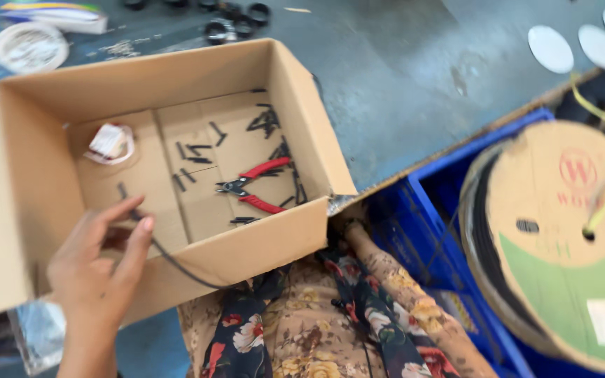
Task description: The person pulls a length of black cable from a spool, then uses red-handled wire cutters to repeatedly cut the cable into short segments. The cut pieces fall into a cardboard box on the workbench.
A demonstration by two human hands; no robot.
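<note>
Cardboard box (176,77), thin black cable (176,266) in left hand (99,269), red-handled cutters (253,185) inside.

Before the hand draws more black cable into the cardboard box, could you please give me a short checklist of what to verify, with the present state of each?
1. Left hand pinches the black cable at the box's near wall: ok.
2. Right hand within the picture: not ok, it is out of view.
3. Red-handled cutters lie free on the floor of the cardboard box, apart from the hand: ok.
4. Cut black pieces lie inside the box, not on the table: ok.
5. Cable runs unbroken to the large spool in the blue crate: cannot tell, the run is hidden by the floral clothing.
</note>
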